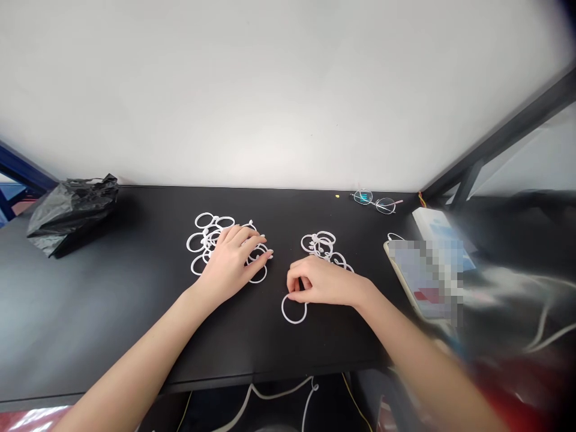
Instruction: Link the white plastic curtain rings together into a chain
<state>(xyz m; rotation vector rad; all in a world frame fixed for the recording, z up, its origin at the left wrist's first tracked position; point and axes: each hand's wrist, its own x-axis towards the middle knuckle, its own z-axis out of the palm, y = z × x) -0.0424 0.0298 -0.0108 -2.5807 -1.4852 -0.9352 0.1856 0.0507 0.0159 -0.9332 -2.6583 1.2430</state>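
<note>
My left hand lies palm down over a pile of thin white rings, its fingers stretched out and the thumb apart. It covers part of that pile; some rings have small knobs on them. Between thumb and fingertips my right hand pinches one white ring, whose loop points toward me just above or on the black table. Behind the right hand lies a smaller group of similar white rings, partly hidden by the hand.
A crumpled black plastic bag sits at the left of the black table. Thin-framed glasses lie at the back right. A phone, a white box and blurred cables are on the right. More cables hang below the front edge.
</note>
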